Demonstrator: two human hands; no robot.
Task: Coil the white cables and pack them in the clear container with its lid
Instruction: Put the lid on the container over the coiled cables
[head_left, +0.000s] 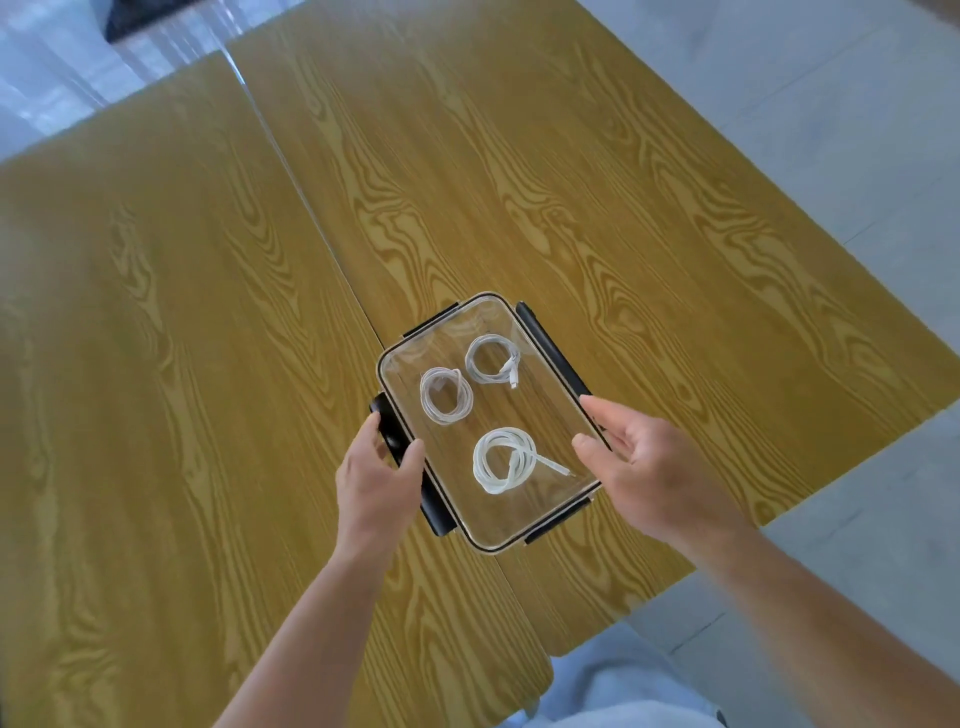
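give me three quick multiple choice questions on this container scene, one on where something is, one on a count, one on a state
1. Where is the left hand?
A. on the black latch at the container's left side
B. flat on the bare table
C. inside the container

2. How many coiled white cables lie in the clear container?
A. one
B. three
C. five

3. How is the right hand?
A. clenched in a fist
B. pinching a cable
C. fingers relaxed, holding nothing, at the container's right edge

Answers: 1 A, its fingers curl round the black latch; 2 B, three separate coils show; 3 C, nothing sits between its fingers.
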